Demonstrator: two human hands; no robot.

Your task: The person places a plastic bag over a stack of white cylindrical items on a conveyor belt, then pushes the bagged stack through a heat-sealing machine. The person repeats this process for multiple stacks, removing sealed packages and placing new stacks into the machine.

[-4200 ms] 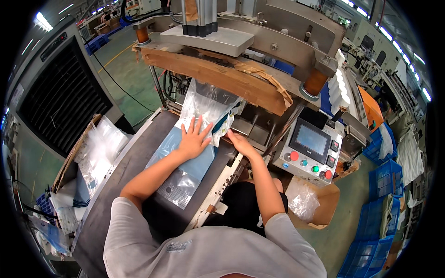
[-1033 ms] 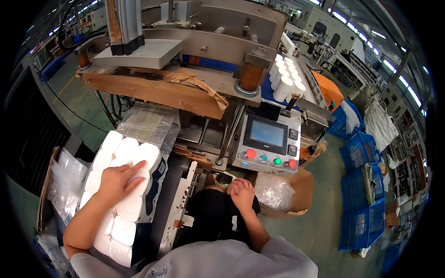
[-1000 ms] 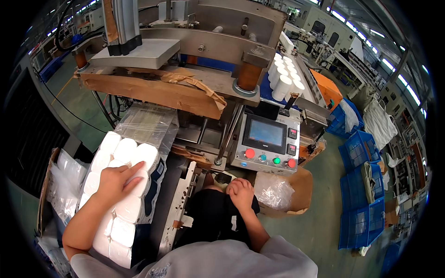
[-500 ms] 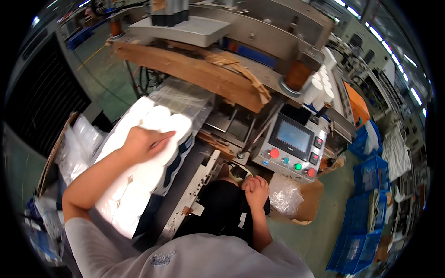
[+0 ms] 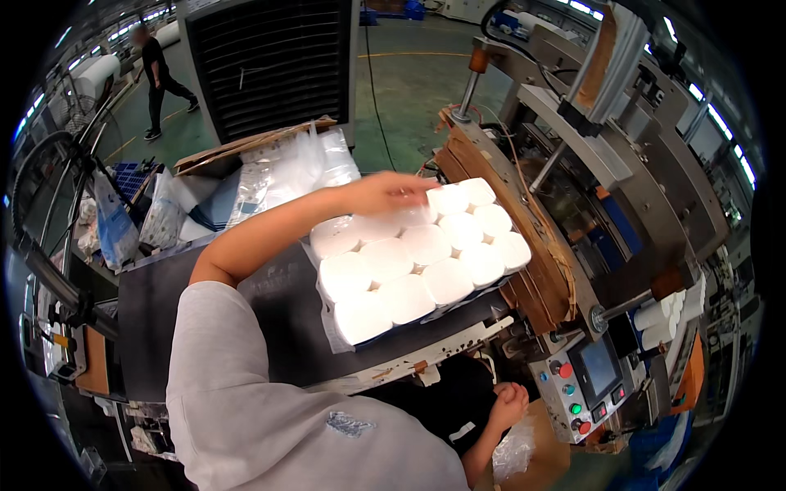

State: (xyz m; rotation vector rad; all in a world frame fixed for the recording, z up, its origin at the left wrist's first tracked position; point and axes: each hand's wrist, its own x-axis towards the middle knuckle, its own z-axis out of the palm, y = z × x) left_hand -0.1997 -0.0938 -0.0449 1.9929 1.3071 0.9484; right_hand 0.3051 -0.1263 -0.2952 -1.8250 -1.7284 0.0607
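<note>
A pack of white paper rolls (image 5: 426,278) stands on the dark work surface (image 5: 270,327) in front of me, its rolls in rows with round ends up. Clear film hangs at its near left corner, and dark blue wrapping shows along its near side. Over the pack's far edge is my left hand (image 5: 393,194), fingers stretched toward the right and a little blurred. I cannot tell whether they touch the rolls. My right hand (image 5: 511,405) rests over my knee at the lower right, holding no object.
Right of the pack stands a machine with a wooden beam (image 5: 532,237) and metal posts. A control panel (image 5: 589,385) with screen and buttons is near my knee. Plastic bags (image 5: 286,176) fill a box behind the surface. A person (image 5: 157,78) walks at the far left.
My view has swung left, bringing the dark work surface and a walking person into sight. My left hand is now over the pack's far edge. My right hand stays on my knee.
</note>
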